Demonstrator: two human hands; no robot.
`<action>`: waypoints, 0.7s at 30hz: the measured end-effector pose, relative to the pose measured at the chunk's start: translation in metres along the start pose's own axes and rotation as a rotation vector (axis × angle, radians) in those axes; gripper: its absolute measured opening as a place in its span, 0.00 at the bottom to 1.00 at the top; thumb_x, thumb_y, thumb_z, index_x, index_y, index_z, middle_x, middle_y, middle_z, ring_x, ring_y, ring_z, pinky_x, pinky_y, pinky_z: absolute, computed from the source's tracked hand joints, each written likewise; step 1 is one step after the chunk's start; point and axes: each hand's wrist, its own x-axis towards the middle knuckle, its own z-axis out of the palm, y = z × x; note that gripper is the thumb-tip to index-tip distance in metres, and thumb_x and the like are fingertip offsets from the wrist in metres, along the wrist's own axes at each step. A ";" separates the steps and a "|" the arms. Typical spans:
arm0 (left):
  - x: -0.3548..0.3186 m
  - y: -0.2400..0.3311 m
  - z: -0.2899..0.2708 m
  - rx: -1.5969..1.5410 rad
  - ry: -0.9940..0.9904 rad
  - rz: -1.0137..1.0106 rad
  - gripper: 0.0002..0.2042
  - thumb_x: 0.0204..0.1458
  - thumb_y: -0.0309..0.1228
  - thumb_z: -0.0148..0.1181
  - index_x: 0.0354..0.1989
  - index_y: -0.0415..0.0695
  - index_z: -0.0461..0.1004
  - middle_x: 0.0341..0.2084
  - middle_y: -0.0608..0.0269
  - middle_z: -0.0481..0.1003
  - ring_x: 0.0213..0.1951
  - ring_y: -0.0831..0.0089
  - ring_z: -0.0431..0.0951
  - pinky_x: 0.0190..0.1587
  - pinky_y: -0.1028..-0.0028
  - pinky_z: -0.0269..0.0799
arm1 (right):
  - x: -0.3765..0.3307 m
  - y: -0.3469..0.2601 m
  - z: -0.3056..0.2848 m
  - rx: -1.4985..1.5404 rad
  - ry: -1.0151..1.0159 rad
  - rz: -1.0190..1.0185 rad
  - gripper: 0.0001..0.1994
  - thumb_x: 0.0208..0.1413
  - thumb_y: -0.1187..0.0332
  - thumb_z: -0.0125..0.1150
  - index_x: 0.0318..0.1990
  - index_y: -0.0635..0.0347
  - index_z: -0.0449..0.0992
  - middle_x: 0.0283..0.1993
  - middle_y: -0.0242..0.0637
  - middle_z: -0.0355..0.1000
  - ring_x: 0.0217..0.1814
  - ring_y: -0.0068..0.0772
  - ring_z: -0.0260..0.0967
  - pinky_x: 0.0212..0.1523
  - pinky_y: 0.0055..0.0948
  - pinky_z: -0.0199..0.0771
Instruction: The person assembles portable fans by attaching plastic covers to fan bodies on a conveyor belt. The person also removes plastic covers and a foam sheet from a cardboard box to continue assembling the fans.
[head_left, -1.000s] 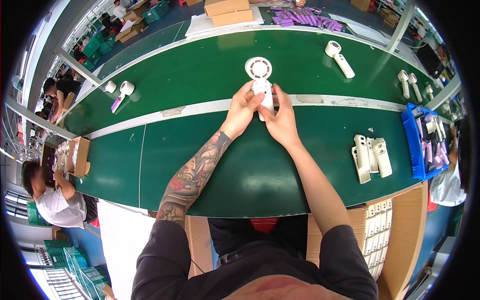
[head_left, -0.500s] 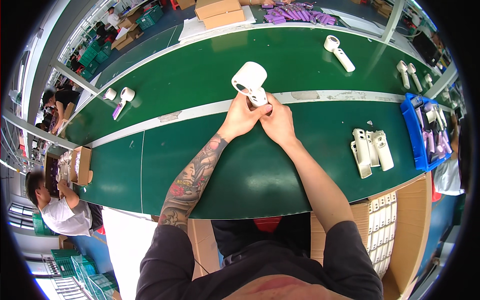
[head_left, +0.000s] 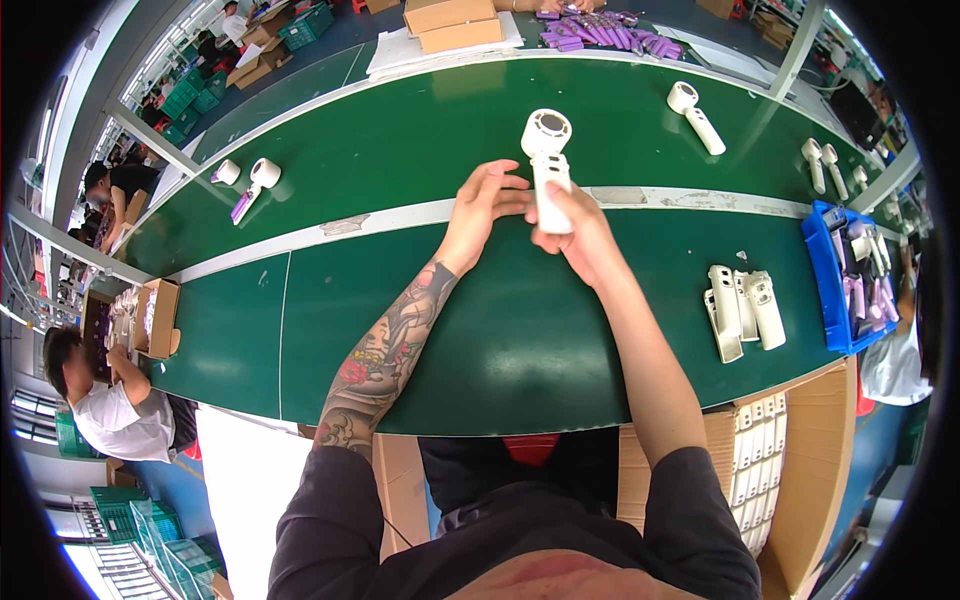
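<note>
My right hand (head_left: pixel 582 235) grips a white handheld fan (head_left: pixel 549 165) by its handle, thumb on the front. The fan stands nearly upright, its round head up and the vented ring toward me. Just left of the handle, my left hand (head_left: pixel 478 212) is open, fingers apart and pointing toward the fan, holding nothing. The two hands are above the pale strip (head_left: pixel 400 220) between the near green tabletop (head_left: pixel 480 330) and the far green surface (head_left: pixel 400 130).
Several white handle shells (head_left: pixel 742 312) lie at right, beside a blue bin (head_left: pixel 828 290) of purple and white parts. More fans, one a white fan (head_left: pixel 697 118), lie on the far surface. A cardboard box (head_left: pixel 815 470) of shells stands lower right. A person (head_left: pixel 125 415) sits at left.
My left hand has let go of the fan and moved slightly away. My right hand has turned the fan so its vented face and handle front show.
</note>
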 end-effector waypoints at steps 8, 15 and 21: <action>-0.007 0.022 0.009 -0.134 0.029 -0.010 0.11 0.66 0.28 0.51 0.53 0.39 0.73 0.37 0.57 0.77 0.37 0.73 0.77 0.42 0.78 0.73 | 0.005 -0.024 -0.007 0.347 0.394 0.131 0.25 0.65 0.66 0.59 0.61 0.76 0.62 0.45 0.48 0.76 0.41 0.22 0.74 0.40 0.15 0.76; -0.040 0.073 0.052 -0.097 -0.220 0.163 0.06 0.62 0.23 0.55 0.44 0.38 0.78 0.32 0.59 0.78 0.33 0.74 0.76 0.39 0.76 0.74 | 0.008 -0.014 -0.018 0.127 0.791 -0.114 0.22 0.64 0.72 0.54 0.60 0.81 0.63 0.50 0.52 0.74 0.48 0.32 0.75 0.53 0.24 0.77; -0.080 0.121 0.072 -0.113 -0.424 0.435 0.02 0.55 0.20 0.62 0.35 0.38 0.80 0.28 0.57 0.78 0.28 0.73 0.75 0.32 0.76 0.73 | 0.005 -0.021 -0.012 0.002 0.641 -0.048 0.18 0.64 0.76 0.49 0.59 0.78 0.66 0.50 0.51 0.74 0.50 0.34 0.75 0.54 0.26 0.77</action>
